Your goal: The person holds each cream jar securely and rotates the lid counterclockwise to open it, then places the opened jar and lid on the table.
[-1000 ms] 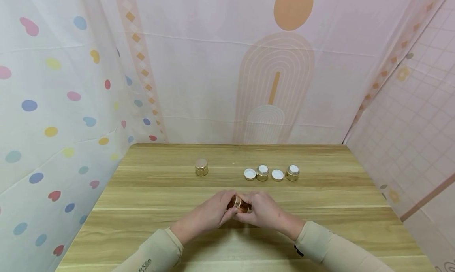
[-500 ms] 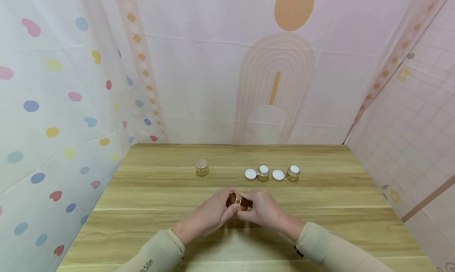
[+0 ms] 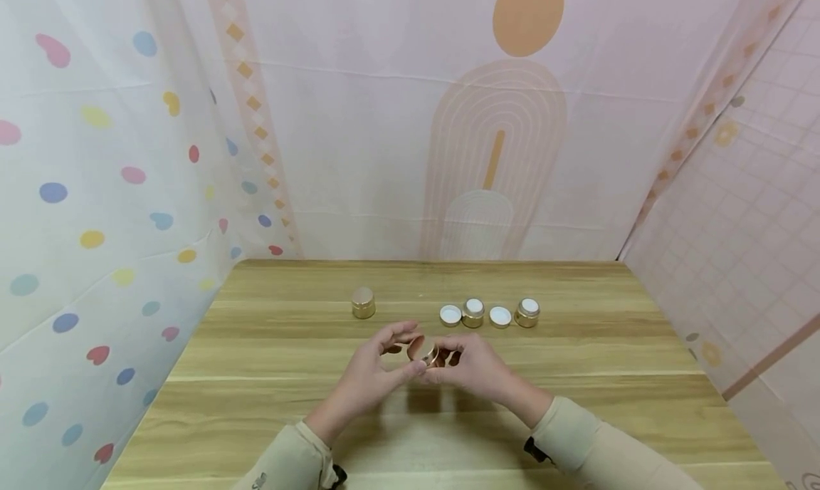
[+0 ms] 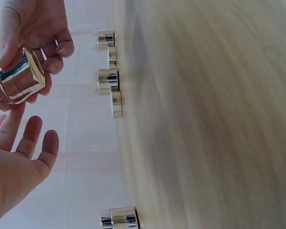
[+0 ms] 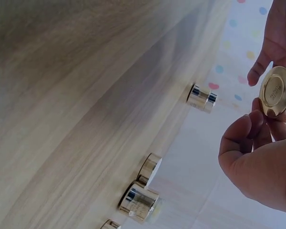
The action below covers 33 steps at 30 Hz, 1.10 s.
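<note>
Counter (image 3: 596,362) with two jars uncapped: the work is judged to be about halfway.
Over it, the left hand (image 3: 371,369) is loosely spread, its thumb touched to one end of a tilted gold jar (image 4: 21,81), whose other end is gripped by the right hand (image 3: 477,369); whether that jar's lid has been loosened cannot be told. A capped jar (image 3: 363,303), set farther back on the left, is presumably left to be done. The middle jar (image 3: 473,318) and the far-right jar (image 3: 527,318) are taken as finished: the first lid (image 3: 450,315) and second lid (image 3: 500,317) are laid just left of them, white insides up.
</note>
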Available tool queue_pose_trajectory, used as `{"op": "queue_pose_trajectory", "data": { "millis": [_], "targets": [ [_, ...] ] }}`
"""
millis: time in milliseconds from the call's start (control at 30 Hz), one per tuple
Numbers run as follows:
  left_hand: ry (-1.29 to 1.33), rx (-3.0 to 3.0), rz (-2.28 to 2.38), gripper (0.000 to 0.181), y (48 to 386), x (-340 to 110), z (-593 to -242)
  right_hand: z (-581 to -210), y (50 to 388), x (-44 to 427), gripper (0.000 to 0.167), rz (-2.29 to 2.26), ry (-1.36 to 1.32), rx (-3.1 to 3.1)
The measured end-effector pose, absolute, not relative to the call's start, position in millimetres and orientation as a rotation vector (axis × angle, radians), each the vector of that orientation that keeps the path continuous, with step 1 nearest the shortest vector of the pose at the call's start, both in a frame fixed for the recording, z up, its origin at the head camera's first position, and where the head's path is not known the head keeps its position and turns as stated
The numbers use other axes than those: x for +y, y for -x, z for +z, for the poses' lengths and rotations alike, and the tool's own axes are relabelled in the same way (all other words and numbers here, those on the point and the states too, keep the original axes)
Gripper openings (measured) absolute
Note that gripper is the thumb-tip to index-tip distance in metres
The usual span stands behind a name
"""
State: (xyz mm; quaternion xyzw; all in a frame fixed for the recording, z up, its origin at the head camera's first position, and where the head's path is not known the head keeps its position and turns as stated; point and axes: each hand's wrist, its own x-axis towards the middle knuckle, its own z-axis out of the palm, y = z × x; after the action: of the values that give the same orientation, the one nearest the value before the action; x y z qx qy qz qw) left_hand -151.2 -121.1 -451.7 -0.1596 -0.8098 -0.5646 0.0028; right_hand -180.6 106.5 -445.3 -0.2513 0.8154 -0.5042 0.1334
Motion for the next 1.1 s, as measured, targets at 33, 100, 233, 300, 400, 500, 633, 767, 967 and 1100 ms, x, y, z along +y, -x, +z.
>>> {"op": "queue_pose_trajectory", "data": {
  "millis": [33,100,233,300,400,500,633,767,967,1100],
  "targets": [
    [0.496,-2.547,-1.765,0.069,151,-121,-451,-445,181,107,0.033,-1.459,0.724,2.356],
    [0.501,-2.558,-1.750,0.071,152,-122,-451,-443,181,107,0.030,-1.446,0.716,2.349],
    [0.535,-2.556,-1.730,0.073,153,-123,-452,-442,181,107,0.033,-1.433,0.722,2.344],
    [0.555,-2.553,-1.722,0.073,153,-124,-453,-442,181,107,0.032,-1.408,0.737,2.363],
    [0.574,-2.560,-1.723,0.073,154,-124,-454,-442,182,108,0.031,-1.377,0.757,2.384],
    [0.574,-2.580,-1.723,0.074,154,-125,-455,-444,182,108,0.036,-1.353,0.752,2.405],
    [0.580,-2.591,-1.703,0.073,154,-125,-457,-447,181,107,0.044,-1.339,0.739,2.429],
    [0.567,-2.586,-1.695,0.072,154,-125,-460,-448,179,103,0.040,-1.329,0.738,2.451],
    [0.467,-2.576,-1.735,0.069,153,-124,-461,-447,180,98,0.026,-1.327,0.755,2.486],
    [0.404,-2.546,-1.785,0.065,153,-122,-459,-444,181,97,0.021,-1.339,0.750,2.490]
  ]
}}
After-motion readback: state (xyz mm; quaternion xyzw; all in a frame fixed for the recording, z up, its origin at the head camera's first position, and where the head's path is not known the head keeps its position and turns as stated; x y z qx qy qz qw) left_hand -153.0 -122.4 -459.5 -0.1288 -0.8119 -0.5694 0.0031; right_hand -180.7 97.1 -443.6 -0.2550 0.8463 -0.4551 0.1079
